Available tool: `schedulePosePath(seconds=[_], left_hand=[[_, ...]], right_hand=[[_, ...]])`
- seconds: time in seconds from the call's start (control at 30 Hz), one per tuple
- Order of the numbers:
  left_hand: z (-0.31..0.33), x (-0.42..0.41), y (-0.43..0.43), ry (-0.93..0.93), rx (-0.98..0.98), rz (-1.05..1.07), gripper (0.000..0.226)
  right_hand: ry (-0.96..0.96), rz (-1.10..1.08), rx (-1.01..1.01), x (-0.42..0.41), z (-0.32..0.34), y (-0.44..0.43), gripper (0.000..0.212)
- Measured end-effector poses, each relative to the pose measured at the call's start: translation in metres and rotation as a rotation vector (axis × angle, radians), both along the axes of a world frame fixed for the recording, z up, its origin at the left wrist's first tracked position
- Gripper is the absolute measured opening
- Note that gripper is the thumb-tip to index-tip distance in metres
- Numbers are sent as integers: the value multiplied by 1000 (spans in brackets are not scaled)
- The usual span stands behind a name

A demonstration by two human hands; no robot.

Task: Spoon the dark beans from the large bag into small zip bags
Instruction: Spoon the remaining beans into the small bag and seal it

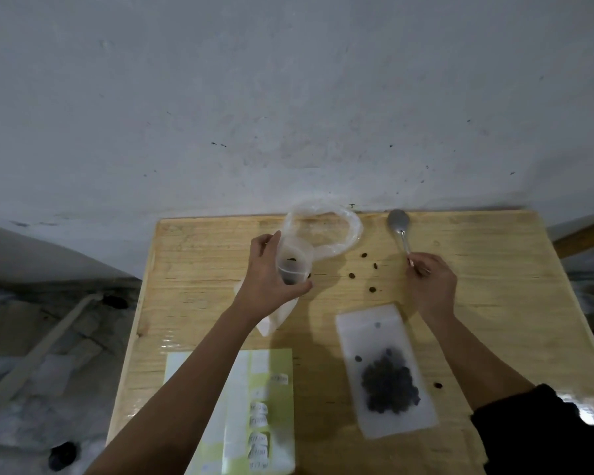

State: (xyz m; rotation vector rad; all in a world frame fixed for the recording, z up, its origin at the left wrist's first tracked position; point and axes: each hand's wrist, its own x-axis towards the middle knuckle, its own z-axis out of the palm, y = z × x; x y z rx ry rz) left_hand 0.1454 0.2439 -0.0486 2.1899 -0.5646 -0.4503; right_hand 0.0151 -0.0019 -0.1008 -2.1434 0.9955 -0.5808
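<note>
- Fingers (271, 243) of the left hand (271, 275) were curled around a small translucent plastic zip bag (294, 265), thumb on the near side, gripping it upright with its mouth held open; a few dark beans showed inside, near the bottom.
- Fingers (417, 264) of the right hand (431, 286) were pinched together on the handle end of a grey metal spoon (400, 228); the bowl pointed away from the fingers toward the wall and looked empty.
- Just beyond the left fingers, the large clear plastic bag (326, 228) stood at the far table edge, its rim rolled down into a ring. Contents could not be made out.
- Between the two sets of fingers, several loose dark beans (352, 276) lay scattered on the pale wooden table (494, 303); one more lay nearer the body, by the right forearm.
- Nearer than the right fingers, a second flat white zip bag (386, 371) lay on the table with a cluster of dark beans showing through its lower half.
- Nearer than the left fingers, under the left forearm, lay a pale green and white sheet of printed labels (264, 416); text unreadable.
- A black sleeve (542, 430) covered the right upper arm.
</note>
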Motion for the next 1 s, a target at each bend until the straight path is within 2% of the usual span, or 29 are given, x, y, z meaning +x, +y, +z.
schedulePosePath(seconds=[0.2, 0.37, 0.47, 0.53, 0.63, 0.73, 0.83, 0.93, 1.0], left_hand=[[7, -3, 3, -6, 2, 18, 98], [21, -5, 4, -29, -8, 19, 98], [35, -7, 0, -54, -52, 13, 97], [44, -8, -6, -67, -62, 7, 100], [59, -11, -15, -146, -72, -15, 110], [70, -16, -23, -241, -112, -42, 105], [81, -24, -31, -280, -124, -40, 106], [97, -32, -35, -183, -174, 27, 111], [110, -37, -35, -133, -300, 83, 90]], right_hand=[[47, 10, -2, 7, -4, -12, 20], [-96, 28, 73, 16, 31, 8, 15], [-188, 274, 423, 29, 78, 38, 17], [-145, 519, 478, 35, 110, 53, 16], [12, 773, 324, 39, 146, 66, 19], [130, 867, 80, 43, 163, 68, 19], [81, 824, 22, 41, 173, 65, 13], [-19, 751, 20, 36, 184, 55, 9], [-118, 681, 40, 34, 195, 44, 7]])
